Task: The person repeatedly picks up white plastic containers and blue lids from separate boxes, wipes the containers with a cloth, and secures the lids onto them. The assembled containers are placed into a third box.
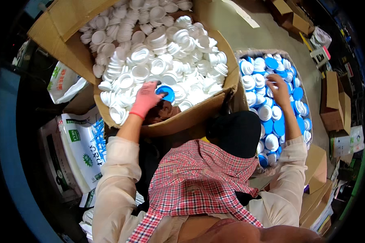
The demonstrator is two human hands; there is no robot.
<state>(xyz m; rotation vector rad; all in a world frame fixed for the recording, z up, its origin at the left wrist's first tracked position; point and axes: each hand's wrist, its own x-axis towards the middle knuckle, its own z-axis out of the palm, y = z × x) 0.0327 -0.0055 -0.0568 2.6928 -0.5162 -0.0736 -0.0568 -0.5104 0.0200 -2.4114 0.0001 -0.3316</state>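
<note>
Grey floor (227,26) shows beyond the large cardboard box (200,108) of white lids (140,73) and the smaller box (240,53) of blue-and-white lids (265,113). Cartons (331,103) stand along the right, a printed white sack (79,156) at left. The gloved left hand (147,98) pinches a blue lid (166,95) over the white lids. The right hand (279,87) curves over the smaller box; whether it grips anything, I cannot tell

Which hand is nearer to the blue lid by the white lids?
The left hand: it holds the blue lid. The right hand is farther right, over the blue and white caps.
</note>
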